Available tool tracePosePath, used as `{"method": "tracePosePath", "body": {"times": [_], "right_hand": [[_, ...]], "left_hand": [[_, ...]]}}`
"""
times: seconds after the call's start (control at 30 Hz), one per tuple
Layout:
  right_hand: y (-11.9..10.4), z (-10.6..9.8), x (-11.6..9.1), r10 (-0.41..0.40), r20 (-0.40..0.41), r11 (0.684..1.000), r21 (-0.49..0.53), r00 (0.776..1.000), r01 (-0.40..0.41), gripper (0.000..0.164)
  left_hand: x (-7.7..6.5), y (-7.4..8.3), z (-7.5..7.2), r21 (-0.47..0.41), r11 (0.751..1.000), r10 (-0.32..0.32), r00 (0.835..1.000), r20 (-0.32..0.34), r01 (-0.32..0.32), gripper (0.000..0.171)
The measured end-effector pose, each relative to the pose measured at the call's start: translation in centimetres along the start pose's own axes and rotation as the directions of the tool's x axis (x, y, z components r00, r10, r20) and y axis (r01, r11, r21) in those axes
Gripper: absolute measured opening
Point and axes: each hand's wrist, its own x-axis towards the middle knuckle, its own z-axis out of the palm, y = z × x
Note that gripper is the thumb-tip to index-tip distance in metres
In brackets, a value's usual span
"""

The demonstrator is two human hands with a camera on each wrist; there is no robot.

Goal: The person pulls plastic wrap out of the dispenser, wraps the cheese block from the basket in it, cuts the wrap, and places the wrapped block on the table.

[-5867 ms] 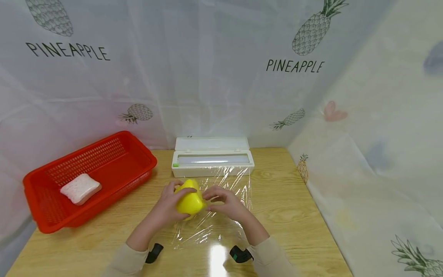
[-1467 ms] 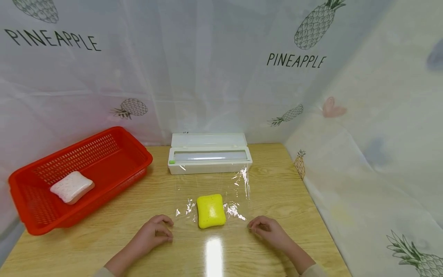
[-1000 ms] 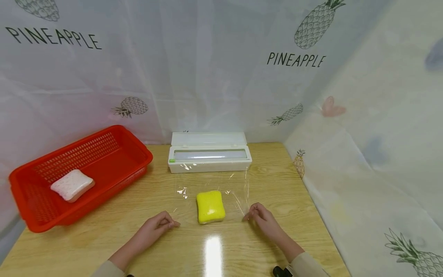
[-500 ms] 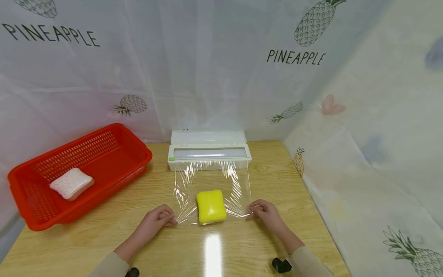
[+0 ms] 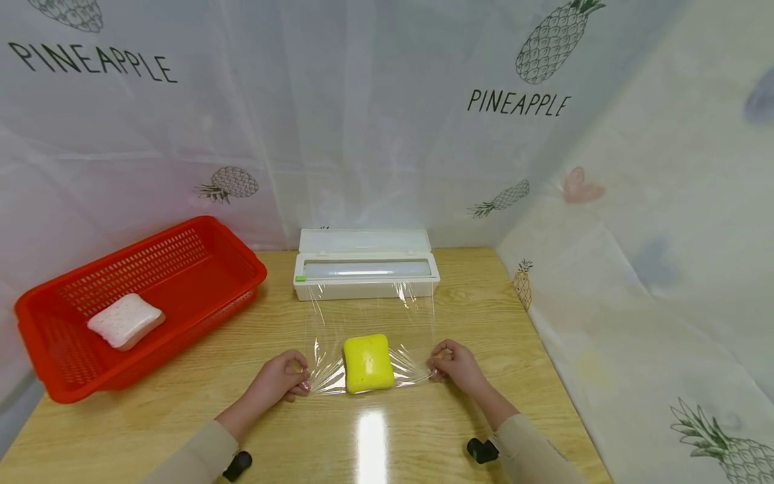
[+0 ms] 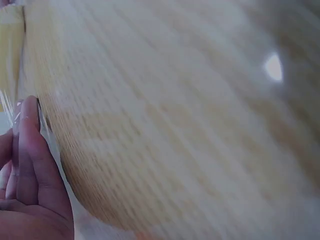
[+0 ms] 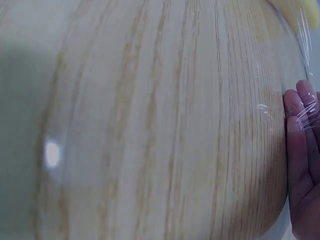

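Cling film (image 5: pixel 329 373) stretches from a white dispenser box (image 5: pixel 369 290) toward me. A yellow pillow-shaped, sponge-like block (image 5: pixel 368 363) sits at the film's near edge, with creases fanning out from both its sides. My left hand (image 5: pixel 281 378) pinches the near left corner of the film; in the left wrist view film strands cross the fingertips (image 6: pixel 30 107). At the near right corner my right hand (image 5: pixel 456 368) pinches the film too. The right wrist view shows shiny film over those fingertips (image 7: pixel 296 122); the thumb is hidden there.
A red perforated basket (image 5: pixel 199 296) stands at the left, holding a white block (image 5: pixel 125 321) of similar shape. The dispenser's lid (image 5: pixel 365 238) is raised at the back. Behind the wooden table (image 5: pixel 484 302) hangs a pineapple-print curtain (image 5: pixel 363 134).
Earlier the left hand held the yellow block above the film; now the block is set down. Both hands have moved to the film's near corners and gripped them, drawing the near edge taut.
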Motion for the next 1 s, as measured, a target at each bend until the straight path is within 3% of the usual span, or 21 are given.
{"method": "tracePosePath", "body": {"times": [0.23, 0.4, 0.6, 0.7, 0.8, 0.9, 1.0], "right_hand": [[-0.1, 0.3, 0.4, 0.003, -0.009, 0.998, -0.063, 1.000, -0.003, 0.017], [-0.4, 0.3, 0.5, 0.040, -0.004, 0.996, -0.078, 0.999, -0.040, 0.015], [-0.7, 0.3, 0.5, 0.073, -0.028, 0.988, -0.136, 0.997, -0.076, 0.009], [-0.8, 0.4, 0.5, 0.082, -0.034, 0.984, -0.154, 0.996, -0.086, 0.010], [-0.9, 0.4, 0.6, 0.077, -0.037, 0.982, -0.172, 0.996, -0.083, 0.012], [-1.1, 0.4, 0.6, 0.079, -0.040, 0.978, -0.188, 0.996, -0.085, 0.015], [-1.4, 0.4, 0.5, 0.091, -0.051, 0.972, -0.213, 0.995, -0.100, 0.017]], "left_hand": [[0.6, 0.3, -0.1, 0.087, 0.996, 0.028, 0.998, 0.051, -0.032, 0.009], [1.1, 0.1, -0.2, 0.118, 0.992, -0.045, 0.996, 0.075, 0.036, 0.019], [1.3, 0.2, -0.4, 0.066, 0.991, -0.125, 0.989, 0.083, 0.119, 0.026], [1.1, 0.4, -0.8, 0.055, 0.987, -0.156, 0.986, 0.059, 0.153, 0.028], [0.9, 0.8, -1.4, 0.062, 0.986, -0.155, 0.988, -0.009, 0.155, 0.025], [0.8, 1.3, -1.8, 0.070, 0.990, -0.120, 0.990, -0.081, 0.126, 0.021], [0.5, 1.9, -1.7, 0.075, 0.995, -0.065, 0.994, -0.090, 0.072, 0.020]]}}
